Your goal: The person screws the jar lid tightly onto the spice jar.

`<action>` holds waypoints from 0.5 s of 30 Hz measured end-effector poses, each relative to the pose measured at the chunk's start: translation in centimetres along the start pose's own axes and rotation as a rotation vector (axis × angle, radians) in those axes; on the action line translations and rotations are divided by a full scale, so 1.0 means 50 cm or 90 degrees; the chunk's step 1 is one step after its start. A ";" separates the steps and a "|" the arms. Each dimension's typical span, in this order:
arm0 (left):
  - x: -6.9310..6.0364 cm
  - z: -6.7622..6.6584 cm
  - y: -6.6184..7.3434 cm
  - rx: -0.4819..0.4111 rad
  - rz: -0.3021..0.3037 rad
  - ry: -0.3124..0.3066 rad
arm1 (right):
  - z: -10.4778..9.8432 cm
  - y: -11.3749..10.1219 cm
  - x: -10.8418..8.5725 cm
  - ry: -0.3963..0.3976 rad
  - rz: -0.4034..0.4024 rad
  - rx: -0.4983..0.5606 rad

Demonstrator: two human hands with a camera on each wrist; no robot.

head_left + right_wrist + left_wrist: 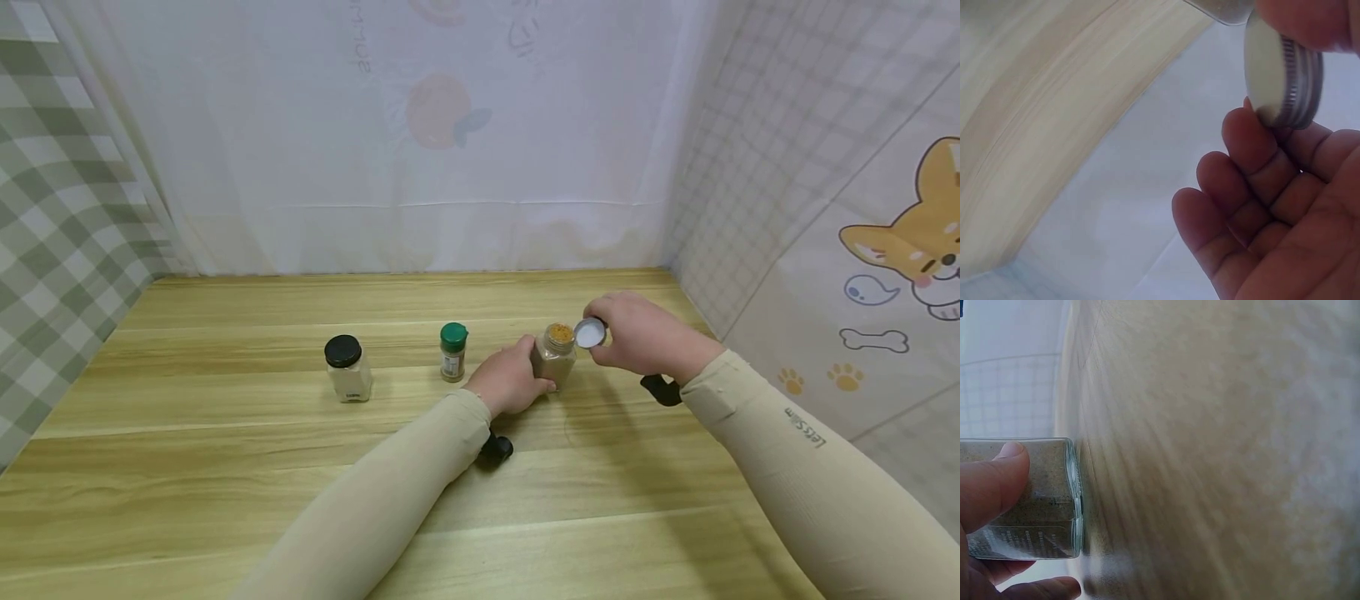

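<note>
Showing orange-brown powder (560,334) in a square clear-glass jar (555,368) and white inside a round silver metal lid (590,333); running yellow-brown streaks along the wood-grain tabletop (225,475); displaying green-and-white checks on hanging cloth (52,217).

a broad stretch of surface (187,375) lies free left of the black-lidded jar (350,371), and a hand could pass between that jar and the green-capped shaker (453,354). the shaker stands near the left fingers (525,345), narrowing the way there. the open jar (553,367) and the cap (590,333) fill the room between left fingers and right fingers (600,307). behind them, bare surface runs to the back curtain (360,167).
</note>
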State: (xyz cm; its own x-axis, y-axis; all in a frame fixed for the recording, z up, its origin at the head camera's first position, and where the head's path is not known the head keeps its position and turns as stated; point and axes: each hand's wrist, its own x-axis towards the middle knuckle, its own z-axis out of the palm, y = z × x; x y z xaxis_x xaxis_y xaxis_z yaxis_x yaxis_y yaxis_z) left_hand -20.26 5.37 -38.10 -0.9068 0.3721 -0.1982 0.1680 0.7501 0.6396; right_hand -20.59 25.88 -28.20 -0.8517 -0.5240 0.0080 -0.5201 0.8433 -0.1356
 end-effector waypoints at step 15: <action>0.004 0.002 0.000 -0.004 -0.001 -0.003 | -0.003 -0.002 0.003 0.008 -0.015 0.053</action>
State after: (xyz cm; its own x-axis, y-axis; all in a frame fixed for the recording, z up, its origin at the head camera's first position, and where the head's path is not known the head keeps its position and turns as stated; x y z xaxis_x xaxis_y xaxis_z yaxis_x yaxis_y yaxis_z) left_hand -20.40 5.51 -38.19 -0.9050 0.3736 -0.2033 0.1639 0.7474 0.6439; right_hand -20.66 25.75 -28.03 -0.8403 -0.5416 0.0245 -0.5333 0.8177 -0.2166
